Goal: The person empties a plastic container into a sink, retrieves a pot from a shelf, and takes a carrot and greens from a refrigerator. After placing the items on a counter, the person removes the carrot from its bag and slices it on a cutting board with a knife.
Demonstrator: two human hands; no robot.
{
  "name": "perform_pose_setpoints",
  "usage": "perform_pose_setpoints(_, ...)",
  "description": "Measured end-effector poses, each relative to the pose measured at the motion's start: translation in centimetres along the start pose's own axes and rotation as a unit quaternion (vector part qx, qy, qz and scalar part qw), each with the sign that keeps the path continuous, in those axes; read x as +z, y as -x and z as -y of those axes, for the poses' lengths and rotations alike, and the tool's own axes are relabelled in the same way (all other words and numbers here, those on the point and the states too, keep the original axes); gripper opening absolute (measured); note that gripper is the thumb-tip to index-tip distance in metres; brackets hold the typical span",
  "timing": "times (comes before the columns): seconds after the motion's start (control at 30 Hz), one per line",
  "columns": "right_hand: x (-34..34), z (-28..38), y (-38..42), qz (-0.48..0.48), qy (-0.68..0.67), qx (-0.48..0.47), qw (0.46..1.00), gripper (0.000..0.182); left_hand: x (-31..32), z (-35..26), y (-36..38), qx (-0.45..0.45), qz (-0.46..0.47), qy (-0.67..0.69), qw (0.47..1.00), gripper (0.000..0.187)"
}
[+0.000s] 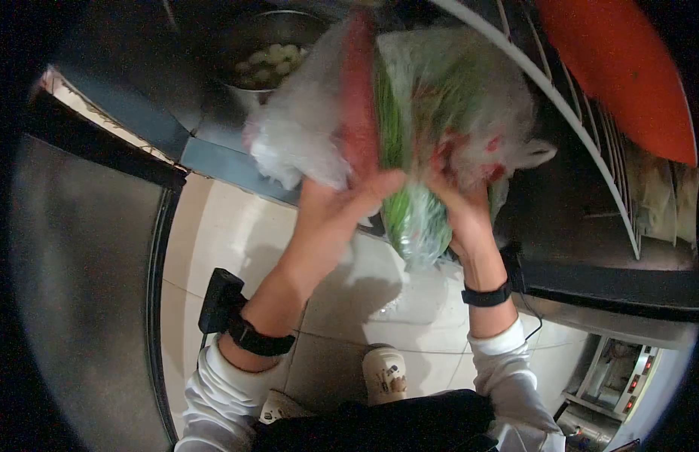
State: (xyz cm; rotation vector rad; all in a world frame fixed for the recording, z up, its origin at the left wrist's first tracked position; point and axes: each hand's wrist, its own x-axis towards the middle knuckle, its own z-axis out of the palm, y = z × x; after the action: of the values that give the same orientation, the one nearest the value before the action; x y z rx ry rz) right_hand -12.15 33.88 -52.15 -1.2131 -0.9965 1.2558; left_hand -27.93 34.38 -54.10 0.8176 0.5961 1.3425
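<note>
A pot (250,98) holds pale round pieces (270,64); a white rack (581,137) curves near a red-orange object (624,71); floor tiles (432,301) lie below.

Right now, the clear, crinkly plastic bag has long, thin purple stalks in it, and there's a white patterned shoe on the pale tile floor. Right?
Almost! The long, thin stalks in the clear, crinkly plastic bag are green, not purple, as the head view shows. The white patterned shoe is on the pale tile floor.
</note>
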Motion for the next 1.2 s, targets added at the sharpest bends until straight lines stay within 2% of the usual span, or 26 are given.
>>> perform_pose_setpoints(0.07, 0.1, 1.0, 0.8, 0.085, 0.174, -0.085, 0.977, 0.051, 0.2, 0.5, -0.2, 0.001, 0.027, 0.033, 0.999, 0.044)
perform_pose_setpoints(0.1, 0.2, 1.4, 0.9, 0.090, 0.171, -0.092, 0.977, 0.051, 0.3, 0.7, -0.3, 0.009, 0.027, 0.028, 0.999, 0.044)
perform_pose_setpoints(0.17, 0.3, 2.2, 1.1, 0.062, 0.144, -0.071, 0.985, 0.053, 0.4, 1.2, -0.4, 0.005, -0.020, -0.051, 0.999, 0.048)
perform_pose_setpoints(0.2, 0.6, 2.2, 0.9, -0.023, 0.166, -0.060, 0.984, 0.047, 0.2, 1.2, -0.4, -0.005, -0.017, -0.082, 0.996, 0.048)
perform_pose_setpoints(0.23, 0.4, 2.1, 0.2, -0.024, 0.167, -0.060, 0.984, 0.047, 0.2, 1.1, -0.3, -0.005, -0.016, -0.081, 0.997, 0.048)
perform_pose_setpoints(0.3, -0.9, 1.1, -1.4, -0.115, 0.000, -0.106, 0.988, 0.039, 0.5, 0.9, -0.1, -0.011, -0.010, -0.045, 0.999, 0.048)
perform_pose_setpoints(0.33, -1.5, 0.8, -1.4, -0.113, -0.109, -0.088, 0.984, 0.029, 0.5, 0.8, 0.0, -0.013, -0.009, -0.046, 0.999, 0.048)
perform_pose_setpoints(0.4, -3.2, 0.8, -1.3, -0.081, -0.123, -0.062, 0.987, 0.028, 0.6, 0.5, 0.0, -0.012, 0.001, 0.020, 1.000, 0.049)
perform_pose_setpoints(0.47, -3.5, 0.7, -1.1, -0.048, -0.137, -0.039, 0.989, 0.028, 0.4, 0.9, 0.1, -0.018, 0.001, 0.018, 1.000, 0.051)
perform_pose_setpoints(0.53, -2.6, 0.6, -0.8, -0.049, -0.244, -0.048, 0.967, 0.019, 0.3, 1.2, 0.2, -0.023, -0.002, 0.019, 1.000, 0.052)
perform_pose_setpoints(0.67, -4.3, -0.6, -0.8, -0.009, -0.286, 0.018, 0.958, 0.022, 0.3, 1.7, 0.3, -0.034, 0.010, 0.023, 0.999, 0.055)
perform_pose_setpoints(0.73, -5.6, -1.8, -0.9, 0.099, -0.373, 0.033, 0.922, 0.043, 0.4, 1.7, 0.6, -0.033, 0.003, 0.027, 0.999, 0.056)
perform_pose_setpoints(0.87, -5.2, -1.9, -0.3, 0.155, -0.375, 0.048, 0.913, 0.047, -0.1, 1.7, 0.8, -0.055, 0.007, 0.019, 0.998, 0.055)
perform_pose_setpoints(0.93, -2.9, 0.5, 0.8, 0.046, -0.227, 0.047, 0.972, 0.028, 0.0, 1.7, 0.8, -0.067, 0.014, 0.014, 0.998, 0.055)
perform_pose_setpoints(1.07, -5.6, -1.5, 0.6, 0.077, -0.296, 0.084, 0.948, 0.033, 0.0, 1.7, 1.0, -0.046, 0.007, -0.005, 0.999, 0.056)
perform_pose_setpoints(1.13, -5.7, -1.7, 0.4, 0.113, -0.380, 0.116, 0.911, 0.035, -0.2, 2.0, 1.0, -0.047, 0.009, -0.019, 0.999, 0.056)
perform_pose_setpoints(1.17, -5.6, -1.7, 0.6, 0.114, -0.380, 0.116, 0.911, 0.035, -0.1, 2.3, 0.9, -0.034, 0.010, -0.018, 0.999, 0.056)
perform_pose_setpoints(1.2, -3.6, -0.2, 0.9, 0.069, -0.296, 0.077, 0.949, 0.032, 0.0, 2.4, 0.7, -0.021, 0.011, -0.016, 1.000, 0.055)
